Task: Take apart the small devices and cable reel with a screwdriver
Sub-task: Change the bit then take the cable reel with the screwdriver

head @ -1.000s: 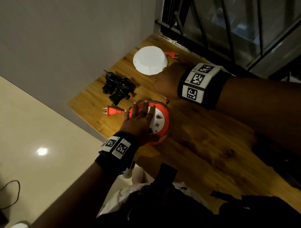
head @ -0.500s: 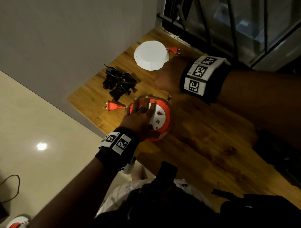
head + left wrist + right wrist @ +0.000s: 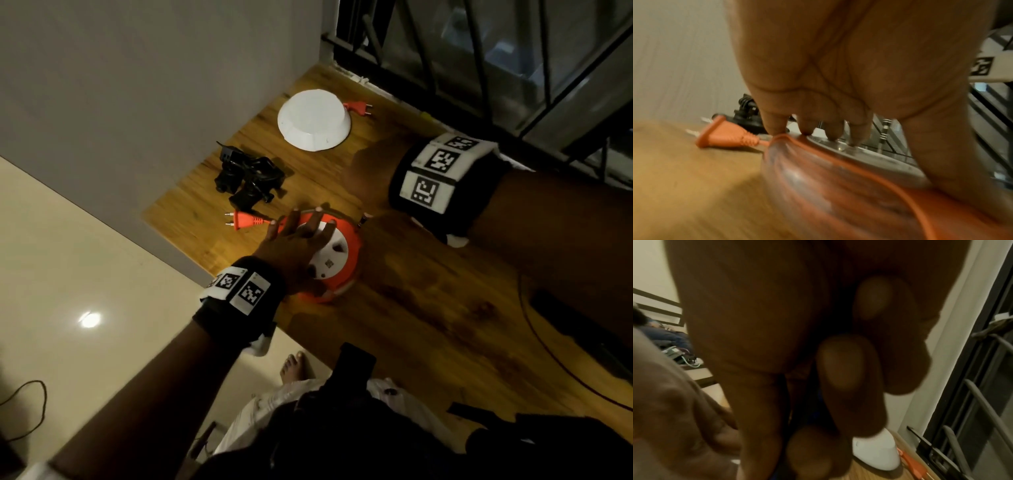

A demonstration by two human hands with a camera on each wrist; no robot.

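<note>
On the wooden table (image 3: 428, 308) the orange cable reel (image 3: 342, 270) sits near the table's near-left edge, its white face up. The left hand (image 3: 294, 250) lies flat over the reel's top; the left wrist view shows the fingertips (image 3: 856, 138) pressed down on the far rim of the white face and the thumb side bearing on the near edge, so this grip is spread and pressing rather than wrapped round anything. The reel's orange plug (image 3: 241, 219) lies on the table just left of the reel, prongs pointing left, its short lead running back under the fingers. The right hand (image 3: 368, 178) hovers just beyond the reel on its far right side, and in the right wrist view its fingers (image 3: 849, 369) are curled in tight against the palm around a dark blue handle that is only partly seen. From under this hand a slim dark shaft with pale bands, the screwdriver (image 3: 363, 219), angles down to the reel's far right rim; whether its tip touches the reel cannot be told. Farther left a heap of black small devices (image 3: 248, 178) rests near the wall side of the table. Beyond them, toward the far end, a round white device (image 3: 313, 120) lies on the table with a second orange plug (image 3: 358, 108) just beside its right edge. A barred window frame (image 3: 513, 68) runs along the table's far right side.
</note>
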